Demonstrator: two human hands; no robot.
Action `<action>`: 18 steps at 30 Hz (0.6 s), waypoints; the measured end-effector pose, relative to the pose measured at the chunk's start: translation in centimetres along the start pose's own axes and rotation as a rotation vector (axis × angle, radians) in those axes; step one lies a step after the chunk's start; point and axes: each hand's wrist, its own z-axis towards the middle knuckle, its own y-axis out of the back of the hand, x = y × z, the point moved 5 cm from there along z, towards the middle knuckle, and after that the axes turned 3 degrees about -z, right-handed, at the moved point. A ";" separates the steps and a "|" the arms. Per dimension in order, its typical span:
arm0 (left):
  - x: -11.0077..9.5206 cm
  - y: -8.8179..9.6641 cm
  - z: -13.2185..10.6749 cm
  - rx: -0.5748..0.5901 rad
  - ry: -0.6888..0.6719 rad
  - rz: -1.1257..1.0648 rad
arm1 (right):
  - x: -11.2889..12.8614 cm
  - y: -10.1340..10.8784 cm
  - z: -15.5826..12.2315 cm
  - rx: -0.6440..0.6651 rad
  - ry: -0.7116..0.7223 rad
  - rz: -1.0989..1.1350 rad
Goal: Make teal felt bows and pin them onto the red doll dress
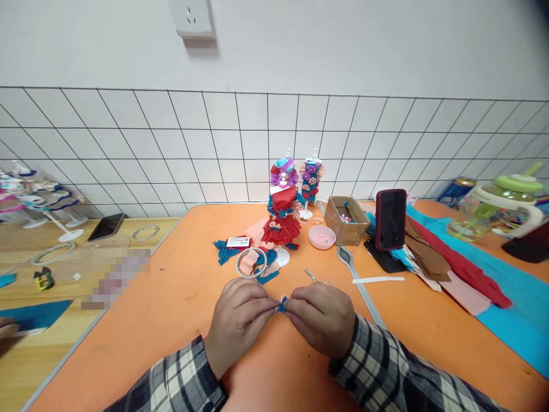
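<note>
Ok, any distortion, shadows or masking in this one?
Head view: wall tiles stretch and slant toward both sides; a pixelated patch masks part of the wooden table; the socket casts a soft shadow beneath; the tiny blue piece shows little detail.

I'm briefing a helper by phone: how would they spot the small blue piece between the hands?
On the orange table, find the red dress on its white stand. Nearer the camera, the left hand and right hand pinch the small blue piece. Unlike the blue scraps lying beyond, it is in both hands.

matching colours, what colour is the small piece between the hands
The piece is mostly blue; head view.
</note>
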 end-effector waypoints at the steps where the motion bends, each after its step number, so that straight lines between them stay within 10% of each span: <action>1: 0.1 0.1 0.0 -0.012 0.022 -0.020 | -0.3 -0.1 -0.1 -0.012 -0.069 0.083; 11: 3.1 -2.1 -1.1 0.015 0.646 -0.359 | -2.9 -5.9 -2.4 0.274 -1.048 0.965; 18: 4.0 -3.1 -1.5 0.099 0.826 -0.516 | -3.1 -6.5 -3.0 0.305 -1.158 1.147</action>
